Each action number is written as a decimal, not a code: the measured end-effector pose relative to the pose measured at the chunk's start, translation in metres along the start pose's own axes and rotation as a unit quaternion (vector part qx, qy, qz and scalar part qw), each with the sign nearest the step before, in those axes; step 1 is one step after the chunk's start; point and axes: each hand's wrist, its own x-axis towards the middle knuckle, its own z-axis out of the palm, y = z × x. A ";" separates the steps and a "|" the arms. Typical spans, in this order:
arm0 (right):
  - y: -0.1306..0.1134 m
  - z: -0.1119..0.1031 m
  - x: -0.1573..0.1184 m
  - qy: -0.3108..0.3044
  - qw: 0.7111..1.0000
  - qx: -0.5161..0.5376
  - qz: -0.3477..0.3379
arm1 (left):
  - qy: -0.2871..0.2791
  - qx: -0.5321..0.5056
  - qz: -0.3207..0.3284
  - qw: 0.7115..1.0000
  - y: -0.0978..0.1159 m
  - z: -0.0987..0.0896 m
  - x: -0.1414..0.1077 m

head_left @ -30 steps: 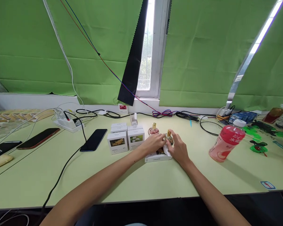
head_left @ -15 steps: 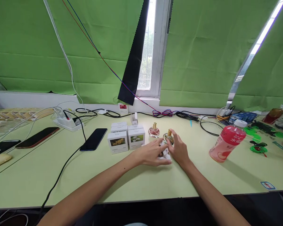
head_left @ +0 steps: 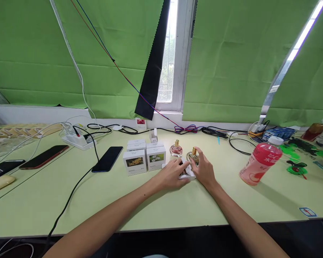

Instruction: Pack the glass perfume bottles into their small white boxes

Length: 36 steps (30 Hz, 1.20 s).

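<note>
- Left hand (head_left: pixel 174 174) lies palm down over a white box (head_left: pixel 188 174), its fingers bent; whether they grip the box or only rest on it, I cannot tell.
- Right hand (head_left: pixel 204 170), thumb and forefinger drawn close together, holds a gold-capped bottle (head_left: pixel 190 157) just beyond the white box; the fingers hide part of the glass.
- Both lie around the middle of the table (head_left: pixel 161 211), and the left hand covers much of the box.
- Just beyond the left hand a pink bottle (head_left: pixel 176 150), also gold-topped, stands upright, near the gold-capped bottle but apart from it.
- Left of that hand, four upright cartons (head_left: pixel 135 163) stand in a close group, blocking the space on that side; the front pair bear flower pictures.
- Behind them, toward the far edge, stands a small open carton (head_left: pixel 153 135).
- Farther left lies a black phone (head_left: pixel 107 159); a black cable (head_left: pixel 72 197) runs past it to the near edge.
- Well to the right stands a drink bottle (head_left: pixel 261 161), with a green toy (head_left: pixel 296 170) beyond it toward the right edge.
- Along the far edge lie coiled wires (head_left: pixel 187 129).
</note>
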 end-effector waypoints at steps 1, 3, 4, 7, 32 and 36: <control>0.000 0.000 0.000 0.002 1.000 0.005 0.001 | 0.005 -0.011 -0.001 1.000 0.000 0.001 0.000; 0.001 0.001 0.002 0.006 1.000 0.015 0.006 | 0.018 -0.029 -0.002 0.999 0.001 0.002 -0.001; 0.001 0.001 0.002 0.008 1.000 0.020 0.009 | 0.026 -0.037 -0.002 0.999 0.002 0.002 -0.001; 0.002 0.002 0.004 0.014 0.999 0.034 0.014 | 0.053 -0.058 0.006 0.997 0.004 0.003 -0.001; 0.007 -0.007 0.015 0.136 0.959 0.108 0.225 | 0.166 -0.148 -0.029 0.974 -0.005 0.015 0.006; 0.003 -0.012 0.015 0.138 0.944 0.148 0.259 | 0.163 -0.145 -0.035 0.975 -0.003 0.015 0.006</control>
